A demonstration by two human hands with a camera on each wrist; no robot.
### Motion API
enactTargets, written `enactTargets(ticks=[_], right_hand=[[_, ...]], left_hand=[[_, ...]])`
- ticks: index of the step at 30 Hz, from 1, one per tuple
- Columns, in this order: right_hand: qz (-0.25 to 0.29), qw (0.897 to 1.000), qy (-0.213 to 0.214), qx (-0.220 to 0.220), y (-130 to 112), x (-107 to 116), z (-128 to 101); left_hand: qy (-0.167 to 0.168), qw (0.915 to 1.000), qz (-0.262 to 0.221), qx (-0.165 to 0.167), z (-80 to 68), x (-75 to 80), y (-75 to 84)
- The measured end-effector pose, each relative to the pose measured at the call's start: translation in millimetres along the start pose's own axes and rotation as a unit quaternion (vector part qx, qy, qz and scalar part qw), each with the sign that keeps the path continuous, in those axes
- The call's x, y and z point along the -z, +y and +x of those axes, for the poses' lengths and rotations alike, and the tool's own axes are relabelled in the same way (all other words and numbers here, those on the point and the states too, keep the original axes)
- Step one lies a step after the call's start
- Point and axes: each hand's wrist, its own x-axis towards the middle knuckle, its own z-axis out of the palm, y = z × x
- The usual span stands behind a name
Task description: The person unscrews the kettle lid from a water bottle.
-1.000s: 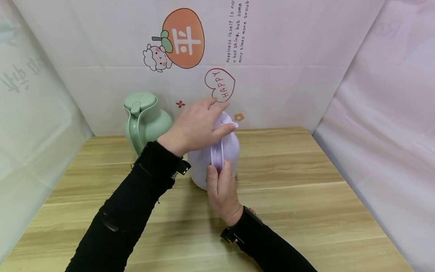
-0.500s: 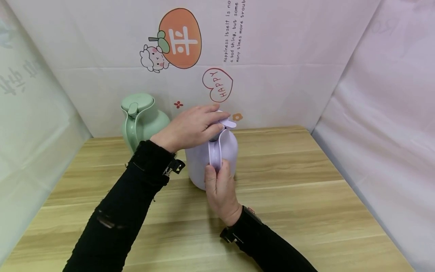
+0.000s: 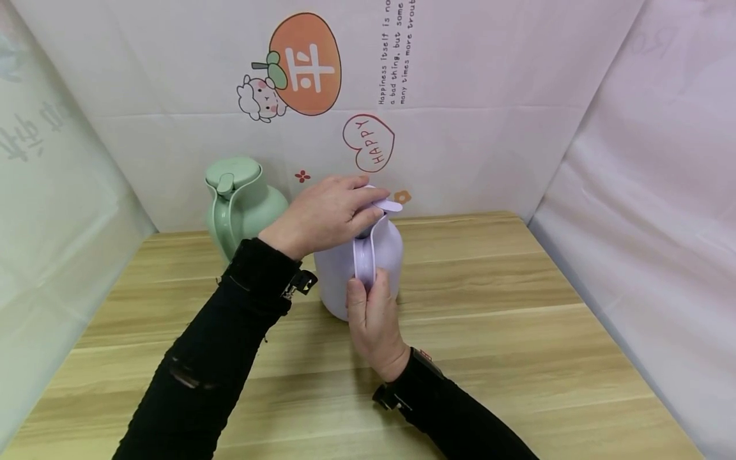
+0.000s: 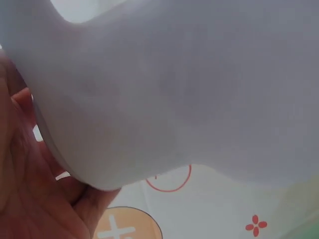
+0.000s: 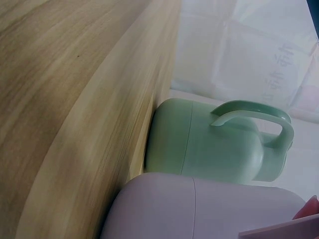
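Lilac jug point(image 3: 384, 252) lid gripped by left hand point(image 3: 322, 217), handle pinched by right hand point(image 3: 374, 316); green jug point(image 3: 244, 204) stands behind-left, partly hidden by the left arm.

The jug point(image 3: 356, 262) under the hands is pale lilac all over, lid and handle alike, while the jug point(image 3: 241, 204) at its ten o'clock is plain mint green. The table point(image 3: 517, 332) shows light wood grain in long bands, and both sleeves point(image 3: 213, 358) are black. The white backdrop point(image 3: 489, 96) carries prints — an orange fruit point(image 3: 305, 64) with a white character at twelve o'clock, a red-outlined "HAPPY" heart point(image 3: 369, 142) below it, and small red and orange flowers.
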Motion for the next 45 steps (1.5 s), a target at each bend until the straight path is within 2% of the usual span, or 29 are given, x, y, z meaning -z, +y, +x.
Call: enactTargets(ticks=[9, 22, 35, 45], right_hand=[[0.01, 1.0, -0.003, 0.005, 1, -1, 0], [0.009, 1.0, 0.004, -0.002, 1, -2, 0], [0.011, 1.0, 0.002, 0.0, 2, 0, 0], [0.006, 1.0, -0.001, -0.002, 3, -1, -2]], left_hand=[[0.016, 0.9993, 0.027, 0.02, 2.7, 0.7, 4.2], [-0.003, 0.9942, 0.058, 0.091, 8.5, 0.9, 12.1], [0.008, 0.9927, 0.07, 0.099, 9.4, 1.0, 12.1], [0.007, 0.9903, 0.072, 0.119, 7.0, -0.5, 13.0]])
